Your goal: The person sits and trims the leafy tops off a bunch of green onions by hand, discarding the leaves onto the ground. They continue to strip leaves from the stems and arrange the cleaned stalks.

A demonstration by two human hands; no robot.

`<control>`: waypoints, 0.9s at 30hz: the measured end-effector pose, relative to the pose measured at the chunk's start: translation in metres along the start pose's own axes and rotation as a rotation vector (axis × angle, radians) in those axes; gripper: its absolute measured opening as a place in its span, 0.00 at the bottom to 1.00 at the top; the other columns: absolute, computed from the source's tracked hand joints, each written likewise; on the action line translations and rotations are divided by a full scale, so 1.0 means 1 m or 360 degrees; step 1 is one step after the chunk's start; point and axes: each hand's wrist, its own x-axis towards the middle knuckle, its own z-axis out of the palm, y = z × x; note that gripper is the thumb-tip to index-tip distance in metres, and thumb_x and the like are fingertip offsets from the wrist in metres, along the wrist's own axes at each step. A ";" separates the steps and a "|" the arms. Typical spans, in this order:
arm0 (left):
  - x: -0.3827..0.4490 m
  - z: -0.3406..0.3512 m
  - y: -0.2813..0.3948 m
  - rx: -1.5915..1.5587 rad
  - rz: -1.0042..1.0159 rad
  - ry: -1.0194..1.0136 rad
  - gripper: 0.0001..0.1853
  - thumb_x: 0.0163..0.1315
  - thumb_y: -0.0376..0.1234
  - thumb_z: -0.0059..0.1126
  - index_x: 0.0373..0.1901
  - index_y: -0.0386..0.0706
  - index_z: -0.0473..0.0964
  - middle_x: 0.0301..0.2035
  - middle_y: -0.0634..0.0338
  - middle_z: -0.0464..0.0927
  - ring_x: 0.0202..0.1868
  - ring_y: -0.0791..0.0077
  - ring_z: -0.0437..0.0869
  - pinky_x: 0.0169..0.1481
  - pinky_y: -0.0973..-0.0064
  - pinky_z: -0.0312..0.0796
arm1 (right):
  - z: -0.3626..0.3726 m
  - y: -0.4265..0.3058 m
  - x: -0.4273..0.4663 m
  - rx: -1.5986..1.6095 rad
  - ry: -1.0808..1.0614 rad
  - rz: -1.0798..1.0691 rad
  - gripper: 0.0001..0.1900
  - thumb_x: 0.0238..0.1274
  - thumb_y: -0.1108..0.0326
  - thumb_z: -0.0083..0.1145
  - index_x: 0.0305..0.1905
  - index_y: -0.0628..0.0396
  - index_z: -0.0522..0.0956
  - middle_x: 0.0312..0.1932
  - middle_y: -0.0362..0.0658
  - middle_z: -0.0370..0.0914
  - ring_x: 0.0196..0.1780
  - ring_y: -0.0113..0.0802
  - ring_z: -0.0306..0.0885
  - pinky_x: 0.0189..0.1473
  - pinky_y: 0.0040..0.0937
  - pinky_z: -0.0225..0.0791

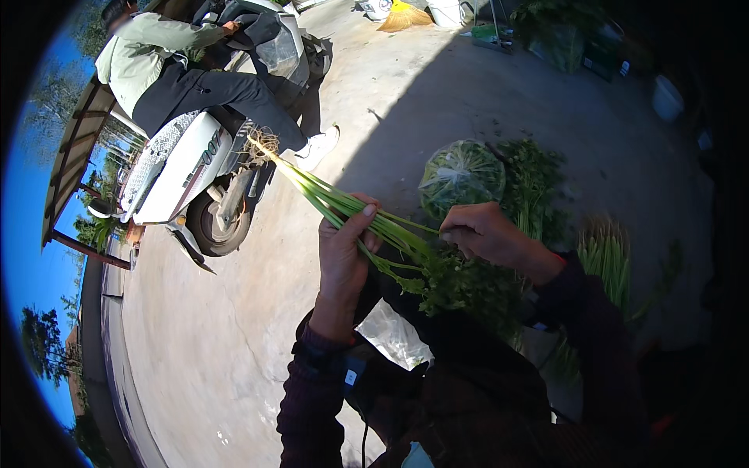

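My left hand [346, 248] grips a bunch of celery [316, 188] around its green stalks. Its pale roots point up and left into sunlight, while the leafy tops hang over my dark trousers. My right hand [491, 237] pinches one thin stalk [416, 224] that leans away from the bunch; its fingertips hide the end. Just beyond the right hand sits a clear plastic bag of greens [462, 175], tied at the top. Beside that bag lies a heap of leafy greens [529, 181] on the shaded concrete.
A person in a pale jacket [143, 58] sits on a white scooter [181, 167] at upper left. Trimmed green stalks [605, 263] lie to my right. A straw broom [404, 16], a white bucket [447, 11] and a dustpan [491, 38] stand far ahead. Clear plastic [395, 333] lies below my knees.
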 end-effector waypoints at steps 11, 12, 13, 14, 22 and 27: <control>0.068 0.007 -0.018 -0.0088 0.0078 0.0049 0.05 0.58 0.25 0.57 0.35 0.36 0.74 0.22 0.61 0.74 0.16 0.82 0.68 0.20 0.83 0.60 | -0.014 0.038 0.053 0.0863 0.0757 0.0110 0.04 0.63 0.75 0.48 0.33 0.62 0.73 0.22 0.37 0.68 0.19 0.18 0.62 0.21 0.19 0.56; 0.076 0.011 -0.021 -0.0098 0.0091 0.0078 0.05 0.58 0.25 0.56 0.35 0.35 0.74 0.22 0.61 0.73 0.16 0.82 0.67 0.20 0.83 0.60 | -0.018 0.043 0.058 0.0925 0.0812 0.0120 0.04 0.63 0.74 0.48 0.33 0.62 0.73 0.22 0.37 0.69 0.19 0.18 0.61 0.21 0.19 0.56; 0.082 0.017 -0.023 -0.0108 0.0105 0.0108 0.04 0.58 0.25 0.56 0.35 0.35 0.74 0.21 0.61 0.73 0.16 0.82 0.67 0.20 0.83 0.60 | -0.024 0.048 0.063 0.0986 0.0865 0.0131 0.05 0.63 0.74 0.48 0.33 0.62 0.73 0.23 0.37 0.69 0.19 0.18 0.61 0.22 0.19 0.56; 0.089 0.021 -0.027 -0.0119 0.0118 0.0140 0.04 0.58 0.25 0.55 0.35 0.35 0.74 0.21 0.61 0.73 0.16 0.82 0.67 0.21 0.83 0.60 | -0.029 0.054 0.068 0.1047 0.0917 0.0143 0.05 0.64 0.73 0.48 0.33 0.62 0.73 0.23 0.37 0.69 0.20 0.18 0.61 0.22 0.19 0.56; 0.157 -0.009 -0.021 -0.0294 0.0286 0.0208 0.05 0.62 0.27 0.52 0.37 0.35 0.71 0.27 0.59 0.72 0.19 0.82 0.65 0.23 0.82 0.58 | -0.126 0.144 0.054 -0.0058 0.0074 0.0868 0.08 0.58 0.75 0.54 0.41 0.64 0.75 0.25 0.41 0.73 0.26 0.24 0.71 0.29 0.25 0.65; 0.190 0.003 -0.049 -0.0318 0.0287 0.0301 0.05 0.62 0.27 0.52 0.38 0.36 0.71 0.29 0.60 0.73 0.21 0.81 0.66 0.25 0.81 0.60 | -0.125 0.161 0.059 -0.0505 0.0437 0.0111 0.09 0.53 0.76 0.58 0.40 0.62 0.75 0.32 0.43 0.73 0.29 0.36 0.74 0.30 0.29 0.69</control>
